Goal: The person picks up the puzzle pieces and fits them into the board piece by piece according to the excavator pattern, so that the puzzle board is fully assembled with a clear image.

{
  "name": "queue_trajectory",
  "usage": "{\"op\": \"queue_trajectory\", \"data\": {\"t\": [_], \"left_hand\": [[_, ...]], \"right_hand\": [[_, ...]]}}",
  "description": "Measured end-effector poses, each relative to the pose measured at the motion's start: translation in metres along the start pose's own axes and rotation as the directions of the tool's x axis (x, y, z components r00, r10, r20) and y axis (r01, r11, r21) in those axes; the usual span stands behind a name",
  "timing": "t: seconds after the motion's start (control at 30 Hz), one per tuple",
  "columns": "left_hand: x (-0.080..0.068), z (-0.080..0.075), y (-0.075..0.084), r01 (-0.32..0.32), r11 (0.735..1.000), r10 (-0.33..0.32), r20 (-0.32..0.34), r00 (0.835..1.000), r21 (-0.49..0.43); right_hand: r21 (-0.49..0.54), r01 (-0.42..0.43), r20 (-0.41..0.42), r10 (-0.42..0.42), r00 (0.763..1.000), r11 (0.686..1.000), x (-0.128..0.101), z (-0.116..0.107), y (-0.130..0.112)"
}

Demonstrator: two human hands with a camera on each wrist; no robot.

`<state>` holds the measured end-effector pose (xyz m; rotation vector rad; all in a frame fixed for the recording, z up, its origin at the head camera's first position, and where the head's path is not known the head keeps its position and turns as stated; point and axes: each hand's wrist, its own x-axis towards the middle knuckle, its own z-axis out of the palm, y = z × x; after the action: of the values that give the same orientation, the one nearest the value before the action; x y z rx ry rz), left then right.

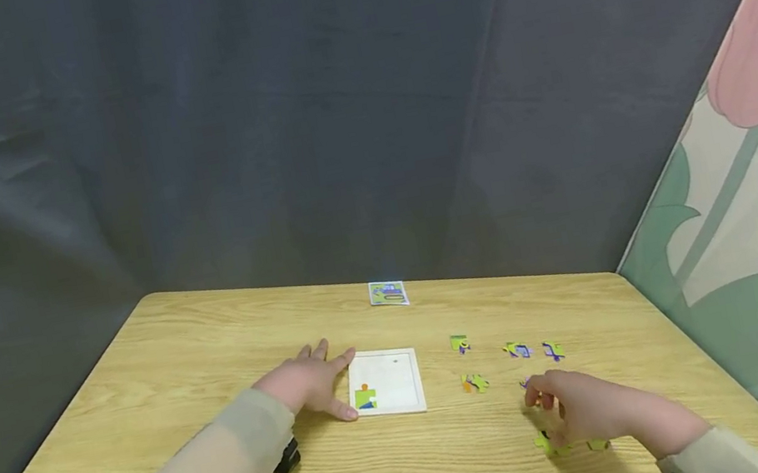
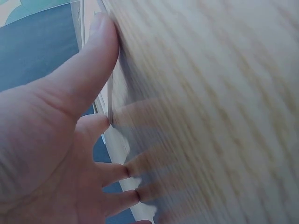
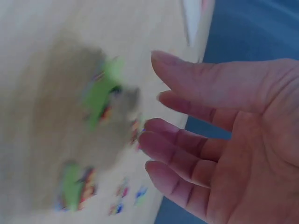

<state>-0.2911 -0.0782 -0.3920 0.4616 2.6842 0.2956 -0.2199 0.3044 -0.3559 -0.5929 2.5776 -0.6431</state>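
A white puzzle tray (image 1: 398, 385) lies on the table, with a green puzzle piece (image 1: 364, 399) in its near left corner. My left hand (image 1: 309, 384) rests at the tray's left side, fingers spread, thumb and forefinger touching its edge. In the left wrist view the thumb (image 2: 91, 60) lies along the tray's border. To the right, my right hand (image 1: 579, 404) hovers over loose puzzle pieces, fingers slightly bent and nothing held. Below its fingertips the right wrist view shows a blurred green piece (image 3: 100, 93) and another green piece (image 3: 74, 186).
More loose pieces lie right of the tray, among them a green and orange piece (image 1: 477, 382), a green piece (image 1: 460, 343) and a purple piece (image 1: 554, 350). A picture card (image 1: 387, 293) lies near the table's far edge. Dark cloth (image 1: 326, 110) hangs behind.
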Motion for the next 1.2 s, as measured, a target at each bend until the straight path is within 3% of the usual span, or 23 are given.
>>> {"op": "queue_trajectory", "data": {"t": [0.23,0.47,0.7,0.83,1.03,1.2], "left_hand": [[0.003,0.002,-0.002,-0.004,1.000,0.004,0.009,1.000,-0.016],[0.005,0.002,-0.004,-0.005,1.000,0.005,0.007,1.000,-0.006],[0.003,0.002,-0.003,-0.001,1.000,0.001,0.002,1.000,-0.009],[0.003,0.001,-0.002,-0.001,1.000,0.001,-0.007,1.000,-0.008],[0.001,0.002,-0.002,-0.010,1.000,0.011,-0.021,1.000,0.013],[0.000,0.003,-0.003,-0.023,0.999,0.024,-0.029,0.999,0.024]], "right_hand": [[0.048,0.060,-0.084,-0.056,0.995,0.997,-0.010,0.018,0.025],[0.008,0.128,-0.160,-0.125,0.979,0.992,-0.011,0.027,0.032],[0.083,0.087,-0.137,-0.075,0.988,0.993,-0.006,0.027,0.028],[0.183,0.116,-0.126,-0.093,0.988,0.976,0.005,0.022,0.021],[0.306,0.161,-0.186,-0.107,0.977,0.938,0.034,0.022,-0.002],[0.319,0.202,-0.235,-0.130,0.963,0.926,0.066,0.028,-0.026]]}}
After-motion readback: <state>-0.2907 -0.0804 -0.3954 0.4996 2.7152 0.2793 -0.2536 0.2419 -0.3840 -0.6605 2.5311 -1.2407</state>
